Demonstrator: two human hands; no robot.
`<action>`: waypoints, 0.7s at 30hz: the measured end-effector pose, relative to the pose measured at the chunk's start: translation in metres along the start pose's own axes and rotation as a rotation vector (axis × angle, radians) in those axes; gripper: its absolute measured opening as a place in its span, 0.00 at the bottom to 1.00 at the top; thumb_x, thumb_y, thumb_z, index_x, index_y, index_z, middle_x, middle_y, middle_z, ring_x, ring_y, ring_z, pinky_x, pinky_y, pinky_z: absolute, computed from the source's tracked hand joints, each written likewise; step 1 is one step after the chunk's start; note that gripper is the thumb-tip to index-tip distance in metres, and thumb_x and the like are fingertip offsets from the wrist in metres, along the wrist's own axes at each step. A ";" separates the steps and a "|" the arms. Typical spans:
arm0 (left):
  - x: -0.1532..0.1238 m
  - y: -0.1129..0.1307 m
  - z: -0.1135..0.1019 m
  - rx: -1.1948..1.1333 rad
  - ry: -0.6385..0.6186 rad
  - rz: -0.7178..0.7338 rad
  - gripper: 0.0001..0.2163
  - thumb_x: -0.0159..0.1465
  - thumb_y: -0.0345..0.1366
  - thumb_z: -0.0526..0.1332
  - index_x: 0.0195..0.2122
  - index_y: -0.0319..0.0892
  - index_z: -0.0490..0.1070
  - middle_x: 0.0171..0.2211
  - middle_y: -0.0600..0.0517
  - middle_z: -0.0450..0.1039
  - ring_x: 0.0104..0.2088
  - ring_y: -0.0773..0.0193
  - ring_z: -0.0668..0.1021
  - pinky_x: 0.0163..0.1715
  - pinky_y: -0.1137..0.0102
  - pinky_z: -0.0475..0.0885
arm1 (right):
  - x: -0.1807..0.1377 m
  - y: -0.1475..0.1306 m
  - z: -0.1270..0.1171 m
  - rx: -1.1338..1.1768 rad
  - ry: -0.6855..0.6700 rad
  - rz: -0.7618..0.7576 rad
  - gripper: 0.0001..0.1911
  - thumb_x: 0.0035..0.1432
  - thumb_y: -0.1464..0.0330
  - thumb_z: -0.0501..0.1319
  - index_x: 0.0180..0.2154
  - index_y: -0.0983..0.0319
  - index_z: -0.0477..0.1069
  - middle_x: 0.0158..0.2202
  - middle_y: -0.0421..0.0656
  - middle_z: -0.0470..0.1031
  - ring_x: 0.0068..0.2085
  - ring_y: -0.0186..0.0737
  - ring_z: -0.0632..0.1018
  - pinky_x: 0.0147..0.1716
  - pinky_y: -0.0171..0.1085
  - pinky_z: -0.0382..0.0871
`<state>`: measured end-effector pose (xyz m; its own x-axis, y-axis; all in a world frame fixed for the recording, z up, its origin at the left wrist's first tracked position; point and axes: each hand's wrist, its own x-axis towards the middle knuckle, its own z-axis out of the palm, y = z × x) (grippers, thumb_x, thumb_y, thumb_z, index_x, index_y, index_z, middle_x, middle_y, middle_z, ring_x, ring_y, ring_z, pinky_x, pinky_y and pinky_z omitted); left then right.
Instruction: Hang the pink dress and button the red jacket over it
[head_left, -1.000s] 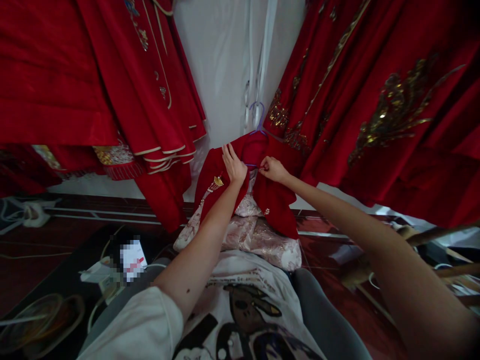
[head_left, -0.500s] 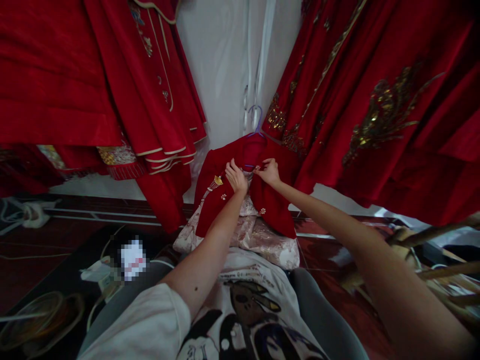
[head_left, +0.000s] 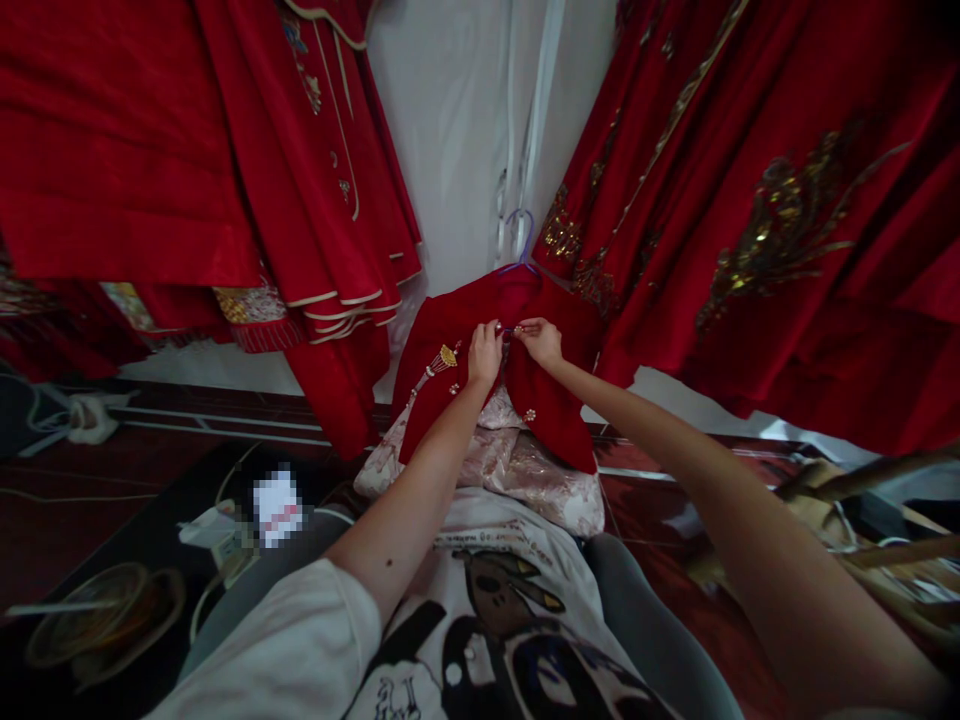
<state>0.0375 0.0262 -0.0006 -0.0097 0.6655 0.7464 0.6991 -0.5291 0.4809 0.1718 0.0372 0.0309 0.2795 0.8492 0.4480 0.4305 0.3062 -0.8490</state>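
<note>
A small red jacket with a gold tassel brooch and small round buttons hangs on a purple hanger in front of me. My left hand pinches the jacket's left front edge near the collar. My right hand pinches the right front edge. The two hands almost touch at the neckline, pulling the edges together. A pale pink embroidered skirt hangs below the jacket.
Red garments with gold embroidery hang at the left and right. A white wall lies behind. On the dark floor at the left are cables, a white power strip and a round container. Wooden rods stick out at the right.
My hands have come together at the jacket's neckline; the left hand went from lying flat on the cloth to pinching the front edge. The jacket's front has closed up.
</note>
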 end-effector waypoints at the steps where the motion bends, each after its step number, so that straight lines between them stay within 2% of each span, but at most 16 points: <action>1: 0.003 0.002 0.000 0.013 -0.013 0.006 0.14 0.67 0.29 0.52 0.53 0.39 0.65 0.46 0.42 0.69 0.49 0.57 0.73 0.53 0.64 0.67 | 0.002 -0.002 -0.001 0.027 -0.026 0.014 0.09 0.44 0.73 0.67 0.31 0.62 0.71 0.31 0.43 0.77 0.33 0.38 0.78 0.43 0.42 0.74; 5: 0.012 0.008 0.002 0.022 0.017 -0.080 0.14 0.66 0.27 0.52 0.52 0.40 0.66 0.45 0.42 0.69 0.48 0.56 0.73 0.50 0.63 0.68 | 0.005 -0.010 -0.005 0.151 -0.144 0.065 0.09 0.44 0.73 0.69 0.32 0.63 0.74 0.31 0.44 0.80 0.35 0.38 0.80 0.45 0.43 0.74; 10: 0.013 0.012 -0.001 -0.067 0.021 -0.086 0.11 0.65 0.25 0.52 0.47 0.40 0.64 0.43 0.44 0.71 0.45 0.58 0.74 0.48 0.64 0.68 | -0.007 -0.017 -0.015 0.301 -0.263 0.080 0.13 0.43 0.68 0.72 0.34 0.63 0.76 0.35 0.45 0.81 0.38 0.38 0.81 0.47 0.41 0.75; 15: 0.012 0.015 -0.003 -0.102 -0.004 -0.107 0.08 0.62 0.24 0.53 0.41 0.41 0.64 0.40 0.45 0.71 0.43 0.59 0.74 0.48 0.64 0.68 | -0.011 -0.019 -0.014 0.382 -0.283 0.081 0.15 0.43 0.66 0.73 0.34 0.63 0.76 0.36 0.46 0.81 0.39 0.39 0.81 0.50 0.43 0.74; 21: 0.013 0.015 -0.006 -0.091 -0.005 -0.088 0.09 0.62 0.24 0.53 0.42 0.42 0.62 0.41 0.45 0.70 0.43 0.59 0.74 0.47 0.65 0.69 | -0.008 -0.019 -0.007 0.415 -0.254 0.070 0.14 0.44 0.67 0.72 0.35 0.62 0.75 0.38 0.46 0.81 0.41 0.39 0.80 0.52 0.42 0.72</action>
<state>0.0438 0.0236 0.0192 -0.0647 0.7139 0.6972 0.6283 -0.5137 0.5842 0.1676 0.0212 0.0454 0.0552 0.9361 0.3474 0.0259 0.3465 -0.9377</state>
